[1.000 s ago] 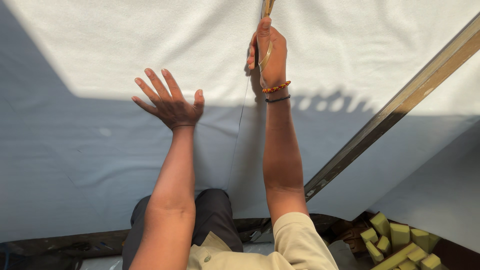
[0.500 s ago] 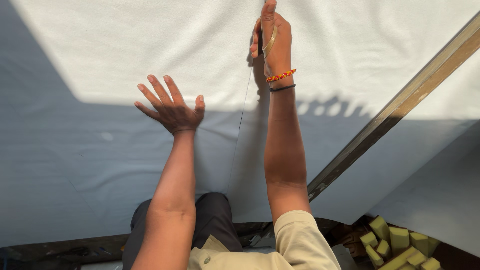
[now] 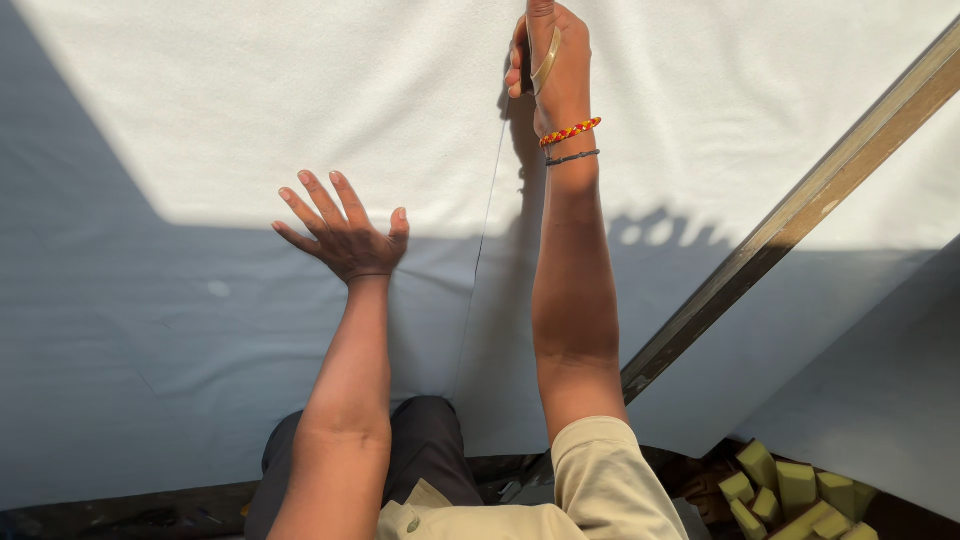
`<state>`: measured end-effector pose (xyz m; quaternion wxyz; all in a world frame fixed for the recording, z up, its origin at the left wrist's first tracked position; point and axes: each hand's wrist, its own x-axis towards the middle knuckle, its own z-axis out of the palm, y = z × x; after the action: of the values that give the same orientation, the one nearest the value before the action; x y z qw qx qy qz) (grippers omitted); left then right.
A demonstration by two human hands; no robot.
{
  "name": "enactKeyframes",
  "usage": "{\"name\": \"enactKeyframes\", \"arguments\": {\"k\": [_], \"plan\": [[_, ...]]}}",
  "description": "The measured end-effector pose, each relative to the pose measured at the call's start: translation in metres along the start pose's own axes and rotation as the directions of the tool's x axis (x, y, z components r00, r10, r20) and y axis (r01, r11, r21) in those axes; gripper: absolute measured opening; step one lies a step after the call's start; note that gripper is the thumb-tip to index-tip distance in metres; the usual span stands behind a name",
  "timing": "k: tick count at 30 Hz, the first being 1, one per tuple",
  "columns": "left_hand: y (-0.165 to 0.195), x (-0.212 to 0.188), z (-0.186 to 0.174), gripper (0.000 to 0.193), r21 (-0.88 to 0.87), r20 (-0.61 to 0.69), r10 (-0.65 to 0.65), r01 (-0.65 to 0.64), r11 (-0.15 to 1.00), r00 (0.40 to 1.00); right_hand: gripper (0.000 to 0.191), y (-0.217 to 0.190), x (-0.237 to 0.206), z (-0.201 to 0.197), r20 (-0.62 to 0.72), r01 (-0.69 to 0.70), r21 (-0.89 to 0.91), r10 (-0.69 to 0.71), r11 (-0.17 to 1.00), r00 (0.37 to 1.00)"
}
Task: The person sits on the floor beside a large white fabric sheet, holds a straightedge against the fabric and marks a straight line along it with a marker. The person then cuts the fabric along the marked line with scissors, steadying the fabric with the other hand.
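Observation:
A large white sheet point(image 3: 250, 110) lies spread out below me, half in sun and half in shadow. My left hand point(image 3: 345, 230) rests flat on it with the fingers spread, holding nothing. My right hand point(image 3: 555, 70) reaches far forward and grips a brass-handled cutting tool point(image 3: 547, 58) at the top edge of the view. Its blade end is hidden by the hand. A thin straight cut line point(image 3: 490, 210) runs through the sheet from that hand back toward my lap. Two bracelets, one beaded orange and one dark, sit on the right wrist.
A long straight wooden bar point(image 3: 800, 210) lies diagonally across the sheet on the right. Several yellow-green foam blocks point(image 3: 795, 490) are piled at the lower right, beyond the sheet's edge. My dark-trousered knees are under the sheet's near edge.
My right hand has moved farther away along the cut line with the tool, and the line is longer. My left hand has stayed pressed on the sheet in almost the same spot.

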<state>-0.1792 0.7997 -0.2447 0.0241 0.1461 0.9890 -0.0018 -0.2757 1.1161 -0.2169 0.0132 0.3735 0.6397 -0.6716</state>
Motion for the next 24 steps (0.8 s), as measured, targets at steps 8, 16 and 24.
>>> {"name": "enactKeyframes", "arguments": {"k": [8, 16, 24], "plan": [[-0.001, 0.0, 0.0, 0.083, 0.003, -0.012, 0.008, -0.008, 1.0, 1.0, 0.055, -0.004, 0.013, 0.006, -0.061, -0.049, -0.019, 0.047, 0.999, 0.997], [0.0, 0.002, 0.0, 0.083, 0.007, -0.037, 0.017, -0.016, 1.0, 0.999, 0.051, -0.022, 0.042, -0.002, -0.032, -0.036, 0.005, 0.036, 0.999, 0.999], [0.001, 0.002, -0.003, 0.085, 0.019, 0.039, 0.001, -0.002, 1.0, 0.999, 0.051, -0.02, 0.052, 0.005, -0.121, -0.092, -0.069, 0.083, 0.993, 0.989]]}}
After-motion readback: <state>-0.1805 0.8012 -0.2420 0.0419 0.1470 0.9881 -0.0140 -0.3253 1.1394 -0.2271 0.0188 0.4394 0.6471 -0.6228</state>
